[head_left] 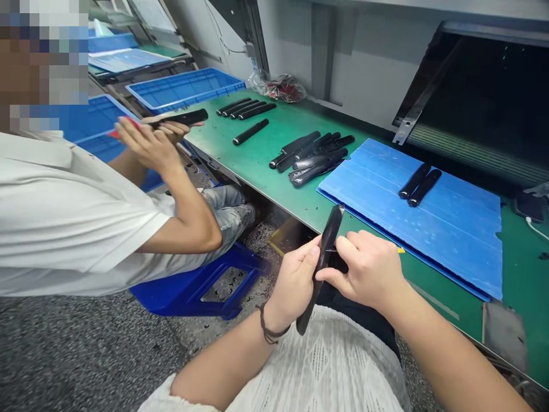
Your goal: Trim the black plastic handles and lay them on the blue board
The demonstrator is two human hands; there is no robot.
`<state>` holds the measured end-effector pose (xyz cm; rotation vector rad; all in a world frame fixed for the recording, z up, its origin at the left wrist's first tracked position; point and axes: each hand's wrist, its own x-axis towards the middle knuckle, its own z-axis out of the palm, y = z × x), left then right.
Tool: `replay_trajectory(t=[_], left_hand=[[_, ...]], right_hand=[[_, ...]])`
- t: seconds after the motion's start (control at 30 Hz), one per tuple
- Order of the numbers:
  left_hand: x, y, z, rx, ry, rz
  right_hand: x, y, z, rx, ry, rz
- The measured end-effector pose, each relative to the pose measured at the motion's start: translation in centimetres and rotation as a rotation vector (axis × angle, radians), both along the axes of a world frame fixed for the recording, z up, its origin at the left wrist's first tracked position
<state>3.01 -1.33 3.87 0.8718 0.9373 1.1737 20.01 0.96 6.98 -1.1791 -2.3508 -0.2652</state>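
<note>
My left hand (295, 280) is wrapped round a long black plastic handle (331, 232), which is held tilted above my lap. Against its side, my right hand (369, 266) is closed with the thumb touching the black part. A thin blade tip shows between my right fingers and the handle. Behind that fist a yellow end (401, 250) sticks out, seemingly of the same trimming knife, whose middle is hidden. Two similar black handles (424, 186) lie side by side on a blue plastic sheet (454, 240) to the right.
A pile of black handles (311, 157) lies on the green table (257, 163), with several more at its far end. On the left a co-worker (141, 229) holds a black handle (184, 118) and something red. Blue crates (189, 88) and a blue stool (193, 286) stand nearby.
</note>
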Motion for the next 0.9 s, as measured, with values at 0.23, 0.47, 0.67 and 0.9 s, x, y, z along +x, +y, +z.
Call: replay_trajectory(t=[0.23, 0.47, 0.67, 0.9], left_hand=[[-0.1, 1.3, 0.5, 0.054, 0.127, 0.019], [0.1, 1.7, 1.1, 0.065, 0.124, 0.025], [0.4, 2.2, 1.0, 0.025, 0.052, 0.049], [0.1, 3.0, 1.0, -0.056, -0.124, 0.11]], right_hand=[[-1.1, -1.2, -0.9, -0.031, 0.015, 0.066], [-0.9, -1.6, -1.7, 0.117, -0.044, 0.058], [-1.3, -2.3, -2.5, 0.046, 0.005, 0.069], [-2.3, -3.8, -3.0, -0.14, 0.031, 0.13]])
